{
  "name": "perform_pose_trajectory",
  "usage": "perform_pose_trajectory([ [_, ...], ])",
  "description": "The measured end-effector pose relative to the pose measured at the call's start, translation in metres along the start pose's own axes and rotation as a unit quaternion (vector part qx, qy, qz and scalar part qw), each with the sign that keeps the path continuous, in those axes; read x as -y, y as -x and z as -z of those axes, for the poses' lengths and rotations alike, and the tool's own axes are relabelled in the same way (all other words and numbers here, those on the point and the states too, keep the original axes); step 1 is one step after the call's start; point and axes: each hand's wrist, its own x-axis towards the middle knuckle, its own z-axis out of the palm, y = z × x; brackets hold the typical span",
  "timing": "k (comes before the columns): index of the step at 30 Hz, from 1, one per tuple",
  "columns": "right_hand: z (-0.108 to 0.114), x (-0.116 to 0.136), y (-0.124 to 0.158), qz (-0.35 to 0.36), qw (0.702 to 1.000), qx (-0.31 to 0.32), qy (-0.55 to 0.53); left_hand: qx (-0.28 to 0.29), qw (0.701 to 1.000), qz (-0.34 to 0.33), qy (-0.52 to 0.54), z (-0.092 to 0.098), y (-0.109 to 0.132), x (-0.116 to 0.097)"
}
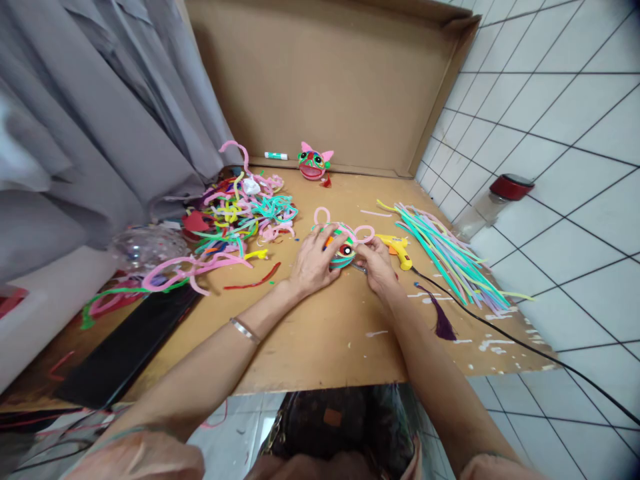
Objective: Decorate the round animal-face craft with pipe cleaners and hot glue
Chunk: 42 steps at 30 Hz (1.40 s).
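My left hand and right hand meet on a small pipe-cleaner head that rests on the cardboard worktop, near its middle. My left grip is closed around the head's left side, fingers curled over its orange and green windings; my right grip pinches its right edge, just under one of the two pink loop ears. A black-and-red eye shows between my fingers. Just beside my right hand lies a yellow glue gun, its black cord trailing off to the right across the tiled floor. Beyond the gun lies a bundle of straight pipe cleaners, and near it a purple tassel. To my left sprawls a tangled heap of coloured pipe cleaners. Another pipe-cleaner face sits at the back against the cardboard wall, well apart from my hands.
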Motion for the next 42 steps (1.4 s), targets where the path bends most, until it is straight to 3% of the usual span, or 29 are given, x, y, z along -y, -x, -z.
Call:
perform_pose_trajectory([
  [4,-0.002,0.003,-0.001,-0.052,0.998,-0.001,-0.04,-0.006,1.0,0.004,0.01,0.0,0.001,0.0],
  [10,-0.003,0.0,-0.001,-0.038,0.998,0.0,-0.046,-0.003,1.0,0.001,0.012,0.003,0.0,-0.002],
  [21,0.0,0.011,0.003,-0.081,0.99,0.043,-0.11,0.003,1.0,-0.009,-0.028,0.006,-0.001,-0.001],
  [26,-0.001,0.011,0.004,-0.061,0.994,0.033,-0.08,0.009,0.999,-0.006,-0.034,0.005,0.001,0.0],
  [36,-0.001,0.003,-0.001,-0.05,0.994,0.021,-0.093,0.011,1.0,0.002,0.008,0.003,0.001,-0.002],
  [42,0.004,0.004,0.0,-0.05,0.99,0.032,-0.127,-0.028,0.995,-0.017,0.094,0.004,0.002,-0.003],
])
